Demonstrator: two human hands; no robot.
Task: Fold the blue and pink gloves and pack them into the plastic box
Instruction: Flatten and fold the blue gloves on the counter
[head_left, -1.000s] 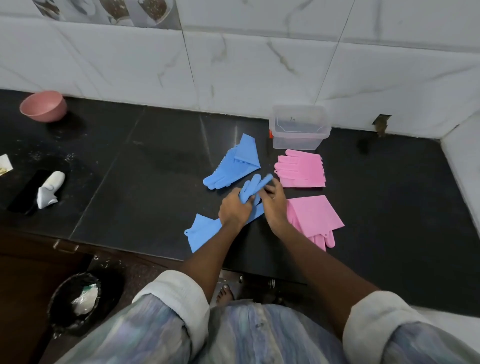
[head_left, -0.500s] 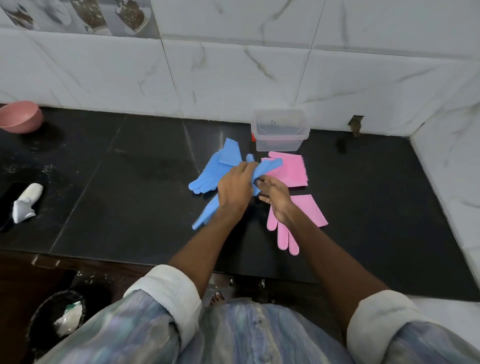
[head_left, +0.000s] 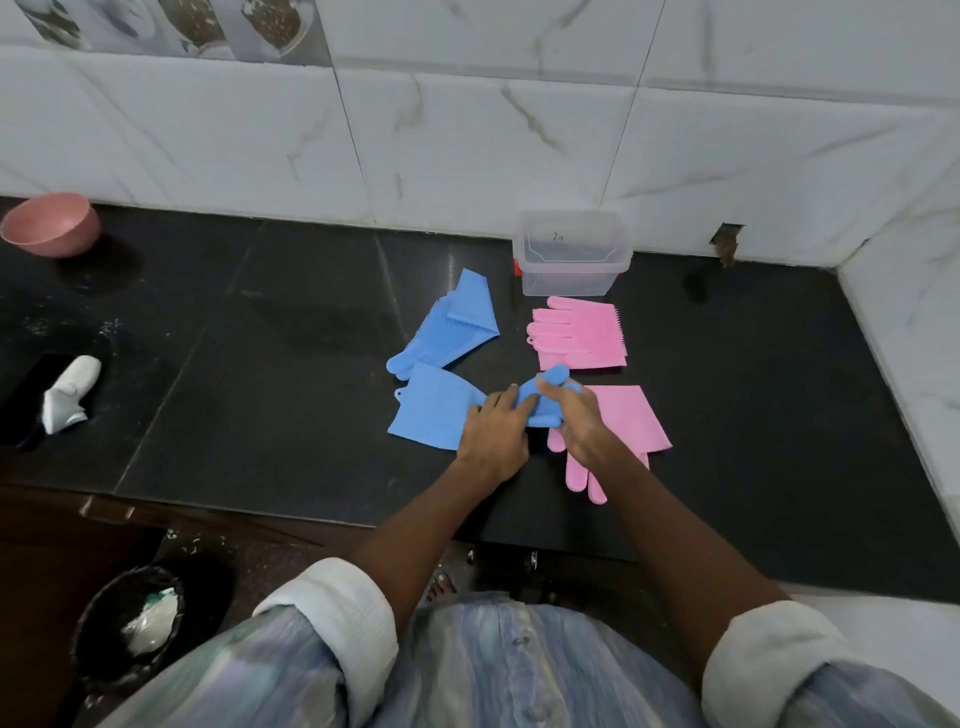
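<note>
At the middle of the black stone counter (head_left: 291, 364), both hands meet on one blue silicone glove (head_left: 441, 410). The left hand (head_left: 493, 436) lies palm down across the glove's middle, its fingers (head_left: 506, 402) spread a little and pressing the blue material flat, while the right hand (head_left: 576, 421) has its fingers curled and pinched on the glove's finger end, which bunches up between the two hands with one blue fingertip poking out above the right knuckles. The glove's wide cuff fans out flat to the left of the left hand. Partly under the right hand and wrist lies a pink glove (head_left: 623, 415), its cuff pointing toward the right and its fingers pointing back toward the person. Just behind the held glove, a second blue glove (head_left: 452, 327) lies on the counter with its cuff folded over its bristled palm; the two blue gloves look to touch or nearly touch at the fingertips, though I cannot tell which. To the right of it a second pink glove (head_left: 576, 332) lies folded, bristles along its right edge. Behind that one, close to the white tiled wall (head_left: 467, 156), stands the clear plastic box (head_left: 571, 254), open at the top and holding no gloves. Far off to the left sit a pink bowl (head_left: 52, 223) near the wall and a white crumpled object (head_left: 70, 392) resting on a dark phone (head_left: 26, 395).
</note>
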